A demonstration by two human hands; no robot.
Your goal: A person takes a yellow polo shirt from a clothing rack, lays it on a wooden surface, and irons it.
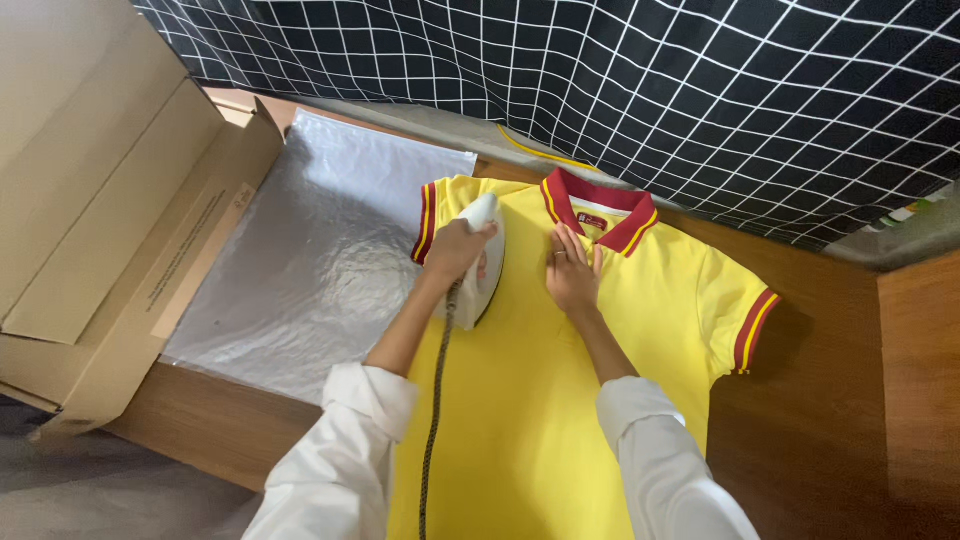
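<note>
Left hand (455, 250) gripped the smooth white iron (483, 262); at its 3 o'clock, right hand (572, 275) lay open and flat on the yellow shirt (540, 400).

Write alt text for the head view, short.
A person's left hand grips a white iron on a yellow polo shirt with red collar, while the right hand presses flat below the collar. Silver sheet and cardboard box lie left.
</note>
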